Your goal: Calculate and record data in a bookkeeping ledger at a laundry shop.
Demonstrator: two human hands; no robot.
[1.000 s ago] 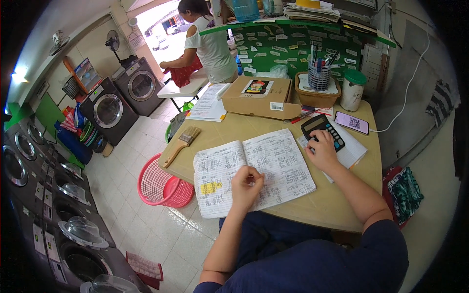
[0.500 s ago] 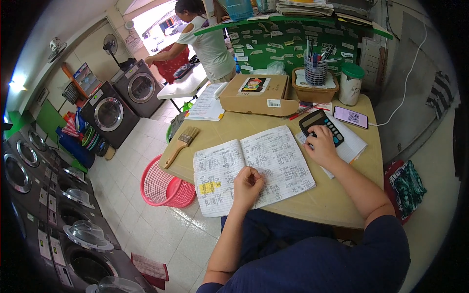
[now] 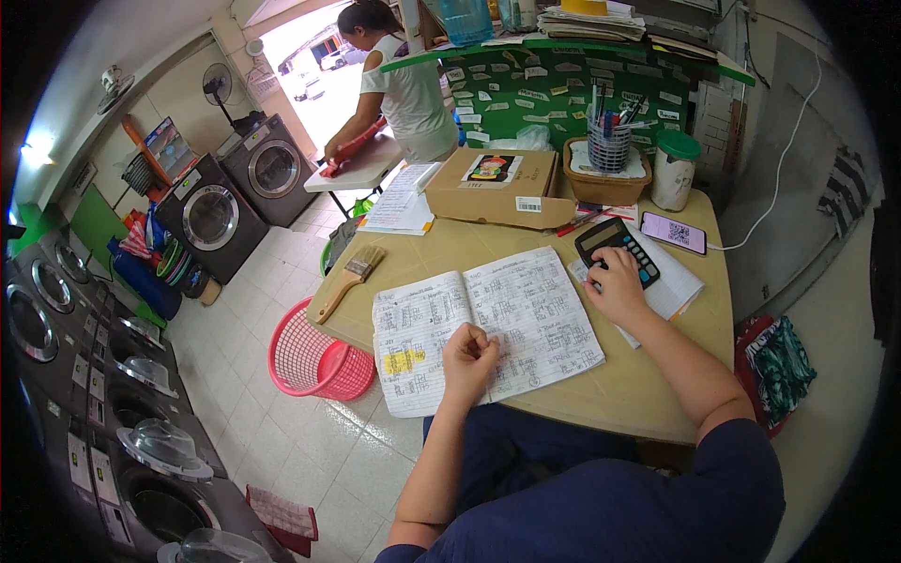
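Observation:
An open notebook [image 3: 535, 319] full of handwriting lies on the yellowish table in front of me, with a yellow highlighted patch on its left page. My left hand [image 3: 469, 361] rests over its middle, fingers curled and pressed together; whatever they may hold is hidden. To the right, my right hand [image 3: 617, 287] lies over the lower left of a black calculator [image 3: 615, 238], fingers apart on its keys, gripping nothing. Beneath the calculator are folded white papers [image 3: 678, 291]. A phone [image 3: 674, 232] showing a square code lies just beyond, with a white cable at its end.
A paintbrush [image 3: 352, 281], cardboard box [image 3: 493, 183], pen holder [image 3: 608, 145] and green-lidded jar [image 3: 674, 171] stand around the table. A pink basket [image 3: 319, 361] sits on the floor at left. Washing machines [image 3: 155, 460] line the left side. A person [image 3: 413, 103] works at a white table [image 3: 371, 164].
The other person has lowered the red cloth onto the white table. My left fingers have closed tighter over the notebook. My right hand stays at the calculator with slight finger movement.

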